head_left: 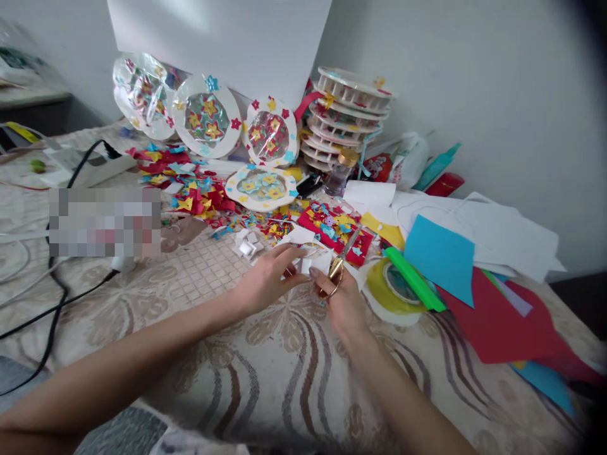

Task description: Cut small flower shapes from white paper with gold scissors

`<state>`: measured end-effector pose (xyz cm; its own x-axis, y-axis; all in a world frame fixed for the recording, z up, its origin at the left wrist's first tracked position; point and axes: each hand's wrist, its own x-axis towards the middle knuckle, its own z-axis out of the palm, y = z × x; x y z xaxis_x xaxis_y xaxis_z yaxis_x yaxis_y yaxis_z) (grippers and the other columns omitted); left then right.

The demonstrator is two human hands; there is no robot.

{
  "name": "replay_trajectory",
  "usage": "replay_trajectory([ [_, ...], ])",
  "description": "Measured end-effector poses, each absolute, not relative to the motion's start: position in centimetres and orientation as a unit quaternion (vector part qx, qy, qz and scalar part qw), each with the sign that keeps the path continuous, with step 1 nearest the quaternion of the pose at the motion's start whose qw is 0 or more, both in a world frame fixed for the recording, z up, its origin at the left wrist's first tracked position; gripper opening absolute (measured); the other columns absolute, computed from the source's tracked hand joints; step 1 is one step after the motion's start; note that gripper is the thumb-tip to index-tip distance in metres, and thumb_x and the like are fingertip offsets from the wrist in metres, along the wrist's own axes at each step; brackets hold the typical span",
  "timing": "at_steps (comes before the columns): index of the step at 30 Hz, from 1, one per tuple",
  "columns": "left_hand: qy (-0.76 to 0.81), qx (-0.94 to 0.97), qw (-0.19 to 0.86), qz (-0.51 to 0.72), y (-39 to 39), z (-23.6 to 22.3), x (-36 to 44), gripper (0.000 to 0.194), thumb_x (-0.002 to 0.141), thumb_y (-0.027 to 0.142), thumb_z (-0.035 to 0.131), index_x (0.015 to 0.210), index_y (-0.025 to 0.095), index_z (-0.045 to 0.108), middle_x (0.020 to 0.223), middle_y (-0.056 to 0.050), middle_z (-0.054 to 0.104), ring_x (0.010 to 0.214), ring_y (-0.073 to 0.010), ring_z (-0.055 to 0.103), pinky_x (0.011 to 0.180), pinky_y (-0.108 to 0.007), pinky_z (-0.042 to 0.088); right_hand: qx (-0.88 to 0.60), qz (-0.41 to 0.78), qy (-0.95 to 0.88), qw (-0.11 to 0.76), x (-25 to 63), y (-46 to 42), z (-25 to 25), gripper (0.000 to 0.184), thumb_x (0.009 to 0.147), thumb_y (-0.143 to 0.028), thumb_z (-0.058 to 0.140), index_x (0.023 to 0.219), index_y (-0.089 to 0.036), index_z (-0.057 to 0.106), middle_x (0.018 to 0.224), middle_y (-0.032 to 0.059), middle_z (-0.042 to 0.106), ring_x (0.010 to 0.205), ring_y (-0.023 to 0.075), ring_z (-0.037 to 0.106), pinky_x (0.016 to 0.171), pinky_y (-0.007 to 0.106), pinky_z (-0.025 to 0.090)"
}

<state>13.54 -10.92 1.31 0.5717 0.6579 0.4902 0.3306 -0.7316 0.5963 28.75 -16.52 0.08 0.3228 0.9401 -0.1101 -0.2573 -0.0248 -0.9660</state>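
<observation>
My left hand (270, 278) is curled, its thumb and fingertips at the edge of a small white piece (313, 264) that looks like foam or card. My right hand (348, 303) holds gold-handled scissors (337, 268), their blades pointing away toward the upper right. The right thumb meets the white piece from the other side. Just left of the hands lie small white foam blocks (247, 245). Behind them, a red sheet (364, 243) carries colored scraps. How the left fingertips meet the piece is partly hidden.
Decorated white rings (232, 129) lean at the back beside a stacked white wheel structure (327, 136). Colored scraps (203, 199) spread in front. At right are a tape roll (379, 287), a green strip (415, 278), and blue (441, 256) and red sheets (497, 335). Black cables (59, 297) run along the left.
</observation>
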Motion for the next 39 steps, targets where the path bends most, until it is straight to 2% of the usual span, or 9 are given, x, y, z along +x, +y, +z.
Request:
replay_trajectory([
  [12, 0.259, 0.834, 0.277, 0.401, -10.6, 1.5, 13.5, 0.025, 0.083, 0.027, 0.062, 0.106, 0.016, 0.064, 0.093, -0.008, 0.066, 0.069, -0.0104, 0.065, 0.068, -0.023, 0.054, -0.500, 0.518, -0.255, 0.646, 28.8, -16.6, 0.2, 0.031, 0.062, -0.032, 0.079, 0.075, -0.018, 0.055, 0.058, -0.0073, 0.051, 0.049, 0.0075, 0.044, 0.047, 0.022, 0.031],
  [14, 0.279, 0.813, 0.328, 0.392, -10.6, 1.4, 13.6, 0.032, 0.081, 0.026, 0.064, 0.111, 0.016, 0.062, 0.094, -0.008, 0.066, 0.072, -0.0115, 0.065, 0.070, -0.025, 0.055, -0.502, 0.512, -0.255, 0.649, 28.7, -16.6, 0.2, 0.032, 0.061, -0.032, 0.080, 0.077, -0.018, 0.056, 0.059, -0.0070, 0.052, 0.049, 0.0074, 0.044, 0.047, 0.022, 0.031],
  [17, 0.304, 0.734, 0.484, 0.367, -10.6, 1.2, 13.9, 0.047, 0.076, 0.029, 0.069, 0.119, 0.014, 0.054, 0.098, -0.009, 0.066, 0.076, -0.0139, 0.066, 0.069, -0.027, 0.056, -0.513, 0.500, -0.267, 0.645, 28.6, -16.6, 0.0, 0.030, 0.064, -0.034, 0.078, 0.080, -0.019, 0.057, 0.060, -0.0065, 0.053, 0.050, 0.0075, 0.044, 0.047, 0.021, 0.032],
  [21, 0.320, 0.618, 0.634, 0.338, -10.2, 1.0, 14.3, 0.038, 0.074, 0.036, 0.071, 0.098, 0.010, 0.057, 0.082, -0.007, 0.067, 0.068, -0.0138, 0.066, 0.062, -0.027, 0.057, -0.522, 0.485, -0.284, 0.641, 28.4, -16.6, -0.3, 0.028, 0.065, -0.033, 0.077, 0.076, -0.019, 0.055, 0.060, -0.0068, 0.052, 0.049, 0.0073, 0.042, 0.046, 0.021, 0.031],
  [25, 0.335, 0.571, 0.680, 0.314, -10.0, 0.9, 14.3, 0.037, 0.069, 0.036, 0.075, 0.087, 0.010, 0.056, 0.075, -0.004, 0.067, 0.063, -0.0131, 0.067, 0.059, -0.025, 0.057, -0.529, 0.489, -0.298, 0.626, 28.4, -16.5, -0.4, 0.029, 0.065, -0.036, 0.076, 0.077, -0.020, 0.056, 0.062, -0.0059, 0.054, 0.049, 0.0089, 0.044, 0.046, 0.023, 0.033],
  [29, 0.334, 0.583, 0.673, 0.308, -9.7, 0.8, 14.2, 0.035, 0.070, 0.035, 0.074, 0.086, 0.010, 0.055, 0.068, -0.003, 0.066, 0.058, -0.0120, 0.065, 0.057, -0.024, 0.056, -0.535, 0.509, -0.293, 0.607, 28.9, -16.4, -0.5, 0.031, 0.068, -0.043, 0.072, 0.080, -0.020, 0.055, 0.057, -0.0061, 0.052, 0.046, 0.0101, 0.046, 0.043, 0.023, 0.030],
  [33, 0.338, 0.648, 0.630, 0.263, -9.2, 1.3, 13.4, 0.031, 0.076, 0.036, 0.067, 0.091, 0.011, 0.054, 0.067, -0.004, 0.066, 0.057, -0.0134, 0.064, 0.053, -0.025, 0.053, -0.540, 0.497, -0.313, 0.602, 30.1, -16.0, -0.5, 0.030, 0.067, -0.040, 0.074, 0.076, -0.020, 0.054, 0.055, -0.0075, 0.051, 0.045, 0.0084, 0.045, 0.042, 0.022, 0.030],
  [36, 0.352, 0.767, 0.496, 0.205, -9.4, 2.3, 12.6, 0.026, 0.077, 0.035, 0.064, 0.091, 0.014, 0.057, 0.069, -0.002, 0.064, 0.059, -0.0129, 0.062, 0.052, -0.023, 0.047, -0.548, 0.469, -0.333, 0.608, 31.1, -15.8, -0.4, 0.028, 0.068, -0.038, 0.074, 0.074, -0.019, 0.055, 0.054, -0.0078, 0.051, 0.045, 0.0077, 0.045, 0.043, 0.022, 0.031],
  [39, 0.327, 0.869, 0.361, 0.089, -10.6, 3.1, 12.2, 0.024, 0.070, 0.035, 0.070, 0.081, 0.016, 0.060, 0.073, -0.002, 0.062, 0.062, -0.0137, 0.059, 0.053, -0.023, 0.041, -0.559, 0.451, -0.318, 0.619, 31.7, -15.7, -0.3, 0.030, 0.066, -0.039, 0.075, 0.078, -0.019, 0.056, 0.055, -0.0075, 0.052, 0.045, 0.0081, 0.047, 0.043, 0.021, 0.031],
])
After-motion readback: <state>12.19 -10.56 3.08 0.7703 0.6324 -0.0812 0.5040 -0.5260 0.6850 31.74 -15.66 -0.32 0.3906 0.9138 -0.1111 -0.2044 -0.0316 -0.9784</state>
